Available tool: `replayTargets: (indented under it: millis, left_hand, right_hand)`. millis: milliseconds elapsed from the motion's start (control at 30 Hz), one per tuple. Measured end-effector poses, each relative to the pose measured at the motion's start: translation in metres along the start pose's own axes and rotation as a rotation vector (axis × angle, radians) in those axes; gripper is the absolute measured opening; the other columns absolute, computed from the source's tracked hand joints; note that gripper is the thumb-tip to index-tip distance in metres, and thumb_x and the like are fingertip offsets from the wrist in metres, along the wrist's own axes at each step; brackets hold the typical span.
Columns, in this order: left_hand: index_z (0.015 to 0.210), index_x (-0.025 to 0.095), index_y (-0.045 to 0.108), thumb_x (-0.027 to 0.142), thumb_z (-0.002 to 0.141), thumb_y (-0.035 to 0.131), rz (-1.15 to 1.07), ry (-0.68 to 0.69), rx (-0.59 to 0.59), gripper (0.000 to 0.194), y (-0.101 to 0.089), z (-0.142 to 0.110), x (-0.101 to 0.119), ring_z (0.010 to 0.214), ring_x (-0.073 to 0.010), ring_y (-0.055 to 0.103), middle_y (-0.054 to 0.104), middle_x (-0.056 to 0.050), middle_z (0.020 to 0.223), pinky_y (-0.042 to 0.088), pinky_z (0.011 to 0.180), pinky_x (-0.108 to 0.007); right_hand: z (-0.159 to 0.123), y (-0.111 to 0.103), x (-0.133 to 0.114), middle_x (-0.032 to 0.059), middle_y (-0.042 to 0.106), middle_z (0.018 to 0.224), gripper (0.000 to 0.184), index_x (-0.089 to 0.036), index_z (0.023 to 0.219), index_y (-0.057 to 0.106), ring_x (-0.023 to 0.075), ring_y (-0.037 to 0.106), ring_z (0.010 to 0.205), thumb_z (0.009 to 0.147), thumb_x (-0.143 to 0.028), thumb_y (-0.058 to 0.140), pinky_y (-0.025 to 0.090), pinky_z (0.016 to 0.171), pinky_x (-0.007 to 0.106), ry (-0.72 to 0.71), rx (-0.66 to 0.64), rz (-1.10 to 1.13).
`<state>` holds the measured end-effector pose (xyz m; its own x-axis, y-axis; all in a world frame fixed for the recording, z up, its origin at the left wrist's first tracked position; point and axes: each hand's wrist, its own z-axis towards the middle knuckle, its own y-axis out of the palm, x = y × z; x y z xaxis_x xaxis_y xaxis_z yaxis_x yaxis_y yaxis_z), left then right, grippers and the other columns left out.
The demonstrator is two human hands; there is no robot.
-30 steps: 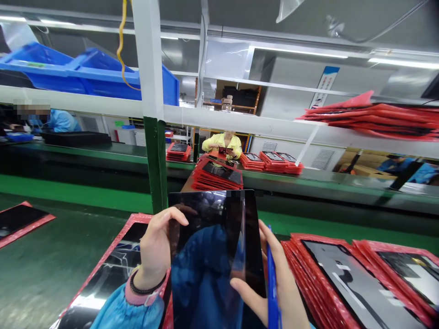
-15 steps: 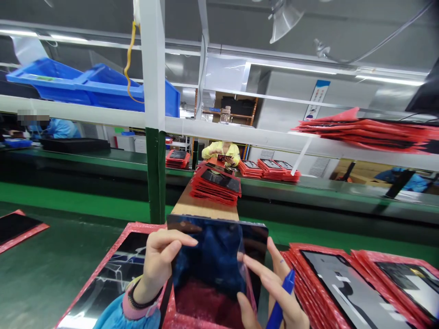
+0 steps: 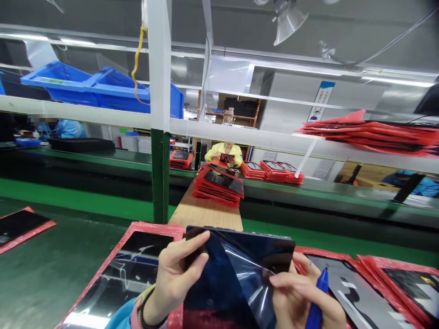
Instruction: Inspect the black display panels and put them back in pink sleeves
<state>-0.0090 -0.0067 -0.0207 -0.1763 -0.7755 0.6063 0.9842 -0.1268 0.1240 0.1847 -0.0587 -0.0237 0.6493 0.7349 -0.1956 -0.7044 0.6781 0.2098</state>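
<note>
Left hand [image 3: 174,281] pinches the edge of the tablet [image 3: 240,260]; right hand [image 3: 302,297] grips a blue pen [image 3: 320,288] beside it: a slip could scratch the surface.

You are holding a tablet [image 3: 233,278] between your left hand [image 3: 174,278] and right hand [image 3: 302,292], above a bubble-wrap sleeve [image 3: 151,230]. More sleeves [image 3: 401,274] are lying to your right, another [image 3: 20,228] is lying far left on the surface [image 3: 51,283], and a sleeve stack [image 3: 217,187] is sitting ahead on a wooden board [image 3: 202,214].
</note>
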Motion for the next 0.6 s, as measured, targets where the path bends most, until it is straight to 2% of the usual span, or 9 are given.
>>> replayTargets:
  millis: [33,100,167,267,367,433,533,600]
  left_hand:
    - [0.123,0.037,0.064,0.013,0.077,0.069,-0.037,-0.048,0.033,0.052,0.004,-0.005,0.001,0.05,-0.0064,0.057,0.071,0.004,0.066,0.046,0.05,-0.013]
    - [0.144,0.041,0.037,0.017,0.081,0.069,-0.122,-0.154,0.103,0.075,0.013,-0.013,0.006,0.049,-0.0042,0.053,0.067,0.007,0.066,0.044,0.05,-0.011]
    - [0.151,0.041,0.012,0.021,0.084,0.066,-0.17,-0.225,0.14,0.088,0.023,-0.019,0.015,0.051,-0.0037,0.054,0.066,0.007,0.07,0.046,0.054,-0.011]
    - [0.151,0.035,-0.007,0.027,0.09,0.06,-0.209,-0.283,0.149,0.092,0.038,-0.025,0.029,0.065,-0.0073,0.063,0.069,0.004,0.079,0.053,0.069,-0.016]
    - [0.151,0.029,-0.013,0.033,0.09,0.06,-0.237,-0.328,0.142,0.095,0.046,-0.031,0.033,0.084,-0.0122,0.068,0.073,-0.001,0.091,0.053,0.085,-0.022]
    - [0.152,0.027,-0.012,0.034,0.089,0.062,-0.233,-0.35,0.133,0.097,0.047,-0.037,0.029,0.089,-0.014,0.069,0.074,-0.002,0.095,0.052,0.088,-0.023]
    - [0.152,0.031,-0.008,0.032,0.088,0.063,-0.207,-0.346,0.122,0.096,0.046,-0.045,0.02,0.093,-0.0141,0.069,0.074,-0.003,0.103,0.052,0.088,-0.02]
    - [0.152,0.036,-0.001,0.029,0.089,0.062,-0.188,-0.293,0.104,0.09,0.045,-0.048,0.017,0.096,-0.0135,0.069,0.073,-0.002,0.11,0.051,0.09,-0.02]
  right_hand:
    - [0.003,0.0,0.002,-0.0045,0.066,0.06,0.026,-0.024,0.094,0.055,0.0206,0.062,0.066,0.077,-0.006,0.064,0.05,0.083,0.054,0.013,-0.009,0.015]
    - [0.009,-0.002,0.007,-0.0054,0.065,0.061,0.025,-0.023,0.093,0.056,0.0178,0.06,0.057,0.076,-0.007,0.064,0.048,0.084,0.052,0.048,-0.04,0.063]
    - [0.015,-0.003,0.013,-0.0064,0.064,0.062,0.026,-0.023,0.092,0.056,0.0153,0.057,0.053,0.073,-0.007,0.064,0.046,0.088,0.05,0.093,-0.065,0.121]
    - [0.018,-0.005,0.026,-0.008,0.063,0.062,0.031,-0.024,0.093,0.056,0.0137,0.055,0.05,0.07,-0.008,0.068,0.04,0.093,0.05,0.188,-0.088,0.221]
    - [0.015,-0.007,0.038,-0.0074,0.063,0.063,0.033,-0.026,0.093,0.056,0.0151,0.055,0.053,0.068,-0.012,0.072,0.037,0.097,0.053,0.336,-0.105,0.29]
    - [0.011,-0.008,0.045,-0.0057,0.062,0.062,0.032,-0.027,0.093,0.056,0.0185,0.058,0.061,0.069,-0.017,0.074,0.037,0.096,0.053,0.409,-0.095,0.307]
    - [0.009,-0.008,0.051,-0.0046,0.06,0.06,0.03,-0.027,0.091,0.056,0.0213,0.061,0.075,0.069,-0.022,0.076,0.038,0.095,0.049,0.447,-0.073,0.328]
    - [0.009,-0.006,0.052,-0.0048,0.06,0.061,0.03,-0.027,0.09,0.057,0.0194,0.061,0.078,0.069,-0.021,0.076,0.038,0.095,0.044,0.461,-0.072,0.345]
